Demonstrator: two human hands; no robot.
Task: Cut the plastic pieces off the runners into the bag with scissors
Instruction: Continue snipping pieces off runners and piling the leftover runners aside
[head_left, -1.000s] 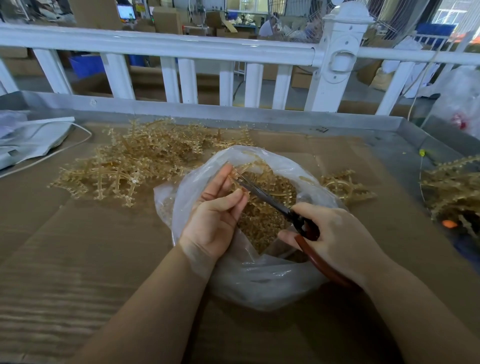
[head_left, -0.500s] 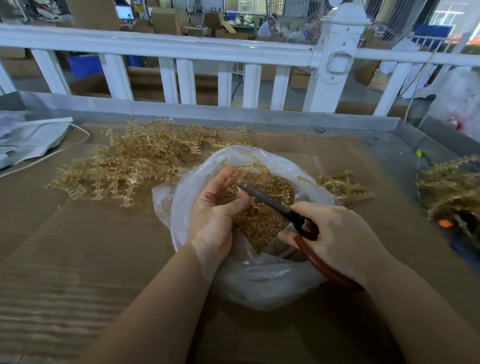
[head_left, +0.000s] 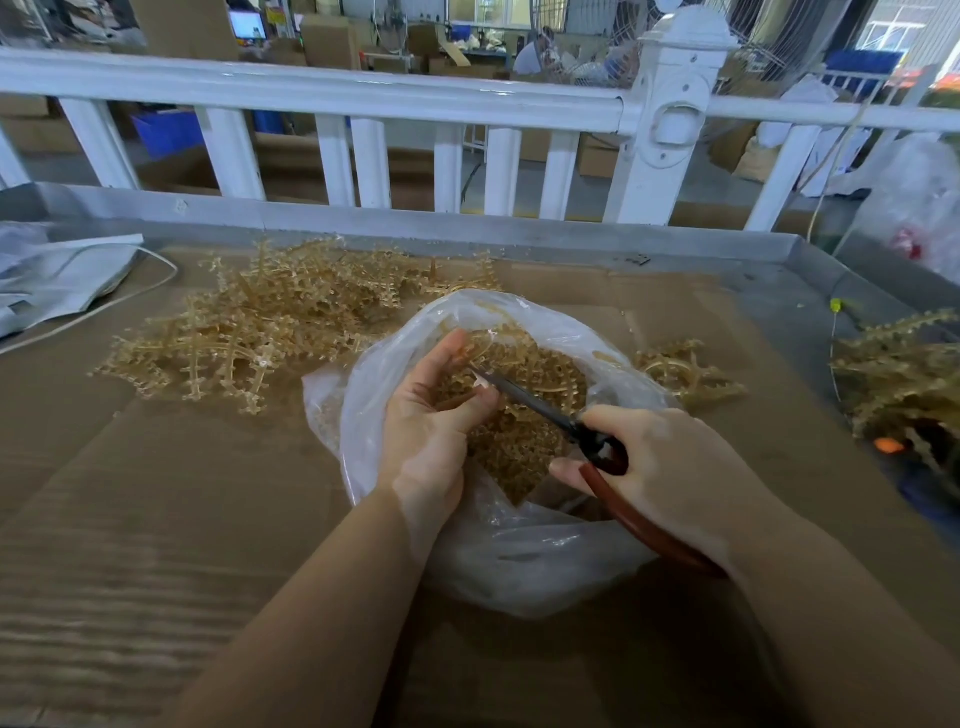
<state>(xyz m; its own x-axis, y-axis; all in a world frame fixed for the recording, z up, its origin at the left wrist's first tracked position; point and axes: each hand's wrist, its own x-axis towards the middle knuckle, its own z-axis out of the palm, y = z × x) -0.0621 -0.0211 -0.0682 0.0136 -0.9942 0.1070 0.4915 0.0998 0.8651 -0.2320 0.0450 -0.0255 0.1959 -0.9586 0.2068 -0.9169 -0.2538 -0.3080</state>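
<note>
Curling tighter than a second ago, the left hand (head_left: 434, 415) pinches a runner (head_left: 480, 345) over the open bag (head_left: 519, 545). Her right hand (head_left: 670, 467) grips the scissors (head_left: 530, 402), blades nearly closed and slanting up-left to that pinch. Uncut runners (head_left: 249, 332) lie beyond, nearer her left.

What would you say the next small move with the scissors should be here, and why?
Probably close the scissors for another snip. The right hand holds their handles with the blade tips at the runner pinched in the left hand, right over the open bag, so a cut piece should drop in.
</note>
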